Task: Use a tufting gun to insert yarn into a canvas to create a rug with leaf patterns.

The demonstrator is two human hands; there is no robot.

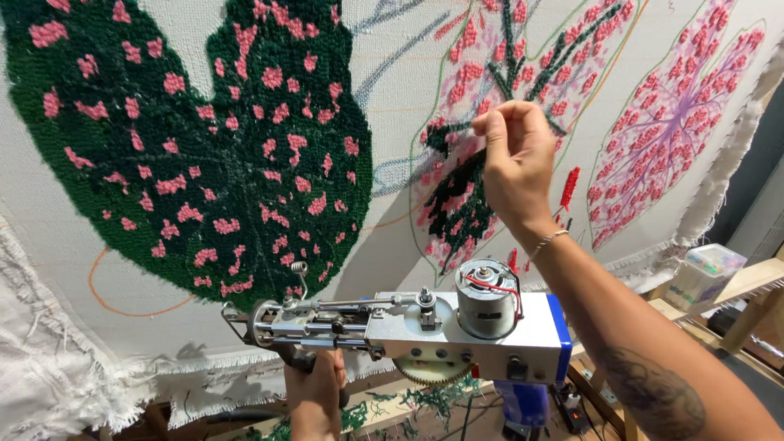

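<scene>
Two hands showing: left hand [314, 392] near, right hand [514, 163] farther up. One tufting gun [408, 327] sitting near centre. One backing cloth [392, 220] hanging far. Three tufted leaves showing: one dark green leaf [188, 139] left, two pink leaves [670, 122] right. One clear plastic box [702, 273] sitting far right.

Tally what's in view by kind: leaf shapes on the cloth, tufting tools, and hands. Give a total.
Dark green tufted leaf with pink spots: 1
Partly tufted or outlined leaves, middle and far: 2
Tufting gun: 1
Hands, left hand on the gun's grip, right hand pinched at the cloth: 2
Total: 6
</scene>
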